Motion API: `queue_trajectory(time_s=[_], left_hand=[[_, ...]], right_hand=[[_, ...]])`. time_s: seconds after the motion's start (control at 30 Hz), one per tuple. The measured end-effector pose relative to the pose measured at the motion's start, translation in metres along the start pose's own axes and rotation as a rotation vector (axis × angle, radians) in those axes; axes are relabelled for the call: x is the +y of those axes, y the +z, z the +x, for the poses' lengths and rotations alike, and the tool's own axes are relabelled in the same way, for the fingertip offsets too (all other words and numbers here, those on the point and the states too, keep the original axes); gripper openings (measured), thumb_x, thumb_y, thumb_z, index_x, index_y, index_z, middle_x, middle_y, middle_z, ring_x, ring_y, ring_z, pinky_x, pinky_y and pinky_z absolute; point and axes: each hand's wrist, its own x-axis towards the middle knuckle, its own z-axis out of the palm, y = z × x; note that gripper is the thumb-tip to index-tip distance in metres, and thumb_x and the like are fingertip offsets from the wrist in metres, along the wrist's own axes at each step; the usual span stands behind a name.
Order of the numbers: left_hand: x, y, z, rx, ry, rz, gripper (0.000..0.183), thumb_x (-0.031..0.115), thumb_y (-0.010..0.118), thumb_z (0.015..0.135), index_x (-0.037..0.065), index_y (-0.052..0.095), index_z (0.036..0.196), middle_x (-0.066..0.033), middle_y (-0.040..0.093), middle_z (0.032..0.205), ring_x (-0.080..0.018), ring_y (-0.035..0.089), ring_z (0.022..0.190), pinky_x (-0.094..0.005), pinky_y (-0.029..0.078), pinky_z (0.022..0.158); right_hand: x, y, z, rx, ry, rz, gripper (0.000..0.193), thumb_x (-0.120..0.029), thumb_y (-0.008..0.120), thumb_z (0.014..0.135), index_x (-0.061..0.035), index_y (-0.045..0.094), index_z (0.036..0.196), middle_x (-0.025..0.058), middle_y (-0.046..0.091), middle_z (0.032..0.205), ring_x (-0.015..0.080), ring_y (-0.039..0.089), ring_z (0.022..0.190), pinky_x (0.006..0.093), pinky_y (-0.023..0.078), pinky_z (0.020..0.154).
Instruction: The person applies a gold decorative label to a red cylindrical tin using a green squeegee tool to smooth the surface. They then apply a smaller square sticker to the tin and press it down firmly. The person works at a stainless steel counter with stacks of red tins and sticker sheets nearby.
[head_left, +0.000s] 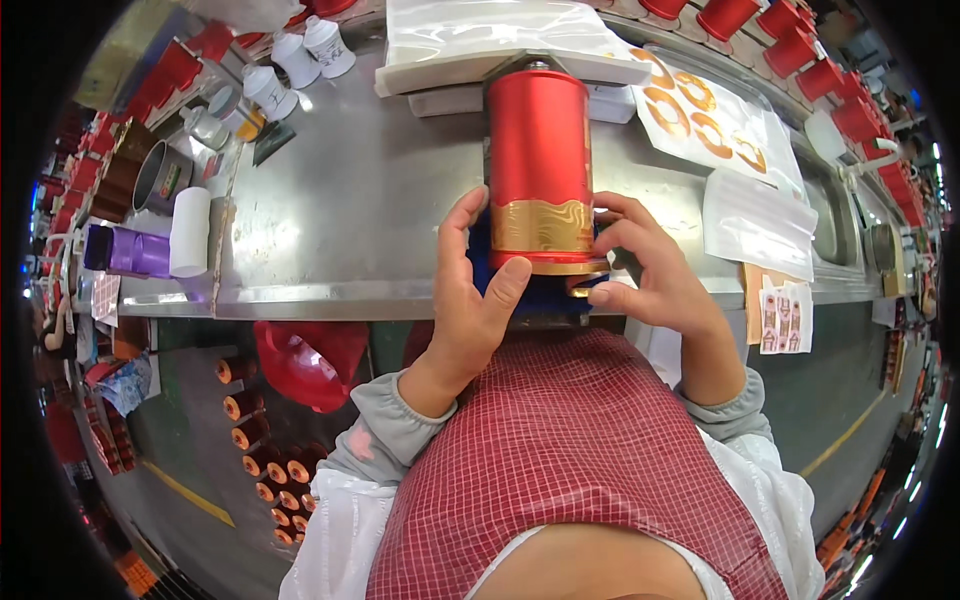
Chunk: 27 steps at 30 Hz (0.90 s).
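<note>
A red cylindrical canister [541, 140] with a gold patterned band [541, 226] stands in front of me on a dark blue and black holder [545, 306] at the table's near edge. My left hand [470, 300] curves around its left side, thumb against the lower rim and fingers along the side, gripping it. On the right, my right hand [650, 262] has its fingertips at the gold band. Its thumb and bent fingers close on a thin gold strip [578, 292] that sticks out at the canister's lower right. The strip's far end is hidden.
Behind the canister lies a stack of clear plastic sheets [500, 40]. Gold curved stickers [712, 130] lie on a white sheet at the right. White bottles [325, 45], a white roll [190, 232] and a purple box [140, 252] stand left. A red bag [312, 362] hangs below the edge.
</note>
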Motion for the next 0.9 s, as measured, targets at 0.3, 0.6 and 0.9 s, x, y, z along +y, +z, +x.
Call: queue_trajectory(time_s=[0.3, 0.6, 0.9], left_hand=[[0.005, 0.006, 0.003, 0.020, -0.032, 0.076, 0.067, 0.026, 0.062, 0.094, -0.007, 0.029, 0.142, -0.0202, 0.041, 0.140, -0.0276, 0.039, 0.132, -0.0387, 0.028, 0.112], [0.005, 0.007, 0.003, 0.024, -0.037, 0.061, 0.063, 0.024, 0.060, 0.096, -0.007, 0.030, 0.142, -0.0199, 0.040, 0.141, -0.0259, 0.037, 0.134, -0.0376, 0.027, 0.113], [0.003, 0.004, 0.001, 0.051, -0.123, -0.111, 0.061, 0.023, 0.058, 0.097, -0.006, 0.030, 0.142, -0.0192, 0.041, 0.139, -0.0249, 0.037, 0.133, -0.0366, 0.025, 0.113]], right_hand=[[-0.006, -0.011, 0.001, 0.040, -0.063, 0.083, 0.019, -0.016, 0.073, 0.082, -0.0061, 0.057, 0.082, 0.0146, 0.052, 0.125, 0.0236, 0.053, 0.112, 0.0334, 0.043, 0.091], [-0.007, -0.019, 0.001, -0.003, -0.026, 0.123, 0.013, -0.013, 0.070, 0.085, -0.0047, 0.059, 0.086, 0.0121, 0.052, 0.122, 0.0197, 0.053, 0.105, 0.0308, 0.043, 0.088], [-0.004, -0.016, -0.001, -0.045, 0.005, 0.139, 0.010, -0.012, 0.067, 0.086, -0.0036, 0.062, 0.086, 0.0119, 0.051, 0.123, 0.0200, 0.052, 0.106, 0.0316, 0.042, 0.090]])
